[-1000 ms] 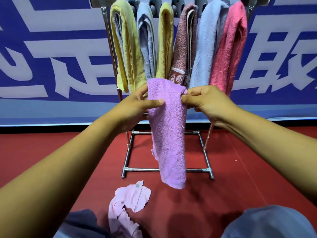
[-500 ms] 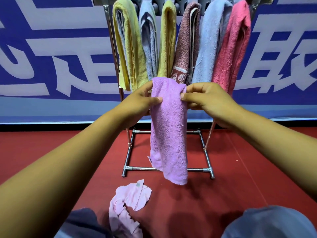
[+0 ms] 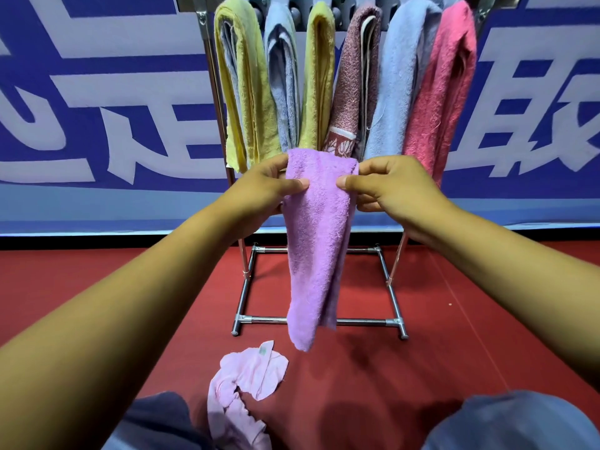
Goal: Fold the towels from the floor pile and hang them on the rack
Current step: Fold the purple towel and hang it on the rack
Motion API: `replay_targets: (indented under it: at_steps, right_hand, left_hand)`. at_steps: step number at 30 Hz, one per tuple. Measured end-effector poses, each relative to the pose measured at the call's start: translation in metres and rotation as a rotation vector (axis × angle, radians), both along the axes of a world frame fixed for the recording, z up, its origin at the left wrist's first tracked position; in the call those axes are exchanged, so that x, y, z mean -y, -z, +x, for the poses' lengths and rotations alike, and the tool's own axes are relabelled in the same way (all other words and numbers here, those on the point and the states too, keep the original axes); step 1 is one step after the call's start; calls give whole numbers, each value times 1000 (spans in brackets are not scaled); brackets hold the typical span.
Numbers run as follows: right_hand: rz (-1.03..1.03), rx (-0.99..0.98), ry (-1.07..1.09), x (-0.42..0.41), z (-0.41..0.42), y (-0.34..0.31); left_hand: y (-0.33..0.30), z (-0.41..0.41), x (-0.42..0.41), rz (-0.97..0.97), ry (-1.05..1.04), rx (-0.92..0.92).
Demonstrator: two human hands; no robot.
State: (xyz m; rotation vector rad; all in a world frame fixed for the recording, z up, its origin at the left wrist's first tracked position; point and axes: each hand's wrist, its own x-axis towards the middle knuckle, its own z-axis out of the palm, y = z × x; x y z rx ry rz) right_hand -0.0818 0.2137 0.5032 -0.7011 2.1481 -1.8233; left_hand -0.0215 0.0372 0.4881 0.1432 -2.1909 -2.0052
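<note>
We hold the purple towel (image 3: 316, 241) up in front of the rack (image 3: 319, 320). Our left hand (image 3: 263, 190) pinches its upper left edge between thumb and curled fingers; our right hand (image 3: 389, 186) pinches the upper right edge the same way. The towel is folded into a long narrow strip and hangs straight down, its lower end level with the rack's front base bar. Six folded towels hang on the rack behind it. A pale pink towel (image 3: 243, 388) lies crumpled on the red floor (image 3: 454, 336) before the rack.

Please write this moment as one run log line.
left hand, right hand: pinch purple towel | rack: six hung | floor: pink towel
</note>
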Motion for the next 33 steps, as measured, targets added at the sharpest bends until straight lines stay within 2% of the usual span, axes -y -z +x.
replay_targets:
  at_steps: [8,12,16,24,30,33]
  right_hand:
    - [-30,52,-16,1,-6,6]
    - [-6,27,-118,-1,-7,8]
    - [-32,-14,-106,-2,-9,11]
    - [-147,94,-182,-4,-8,12]
    - [-139,120,-216,-7,-8,11]
    - [-48,91,-260,-13,-10,12]
  left_hand:
    - [4,5,-3,74,20,-26]
    - [7,5,-2,87,62,-34]
    - [8,6,-4,91,79,-60]
    - [20,13,-6,147,199,-24]
    - [23,8,-12,184,144,-75]
    - [20,6,-12,198,134,-68]
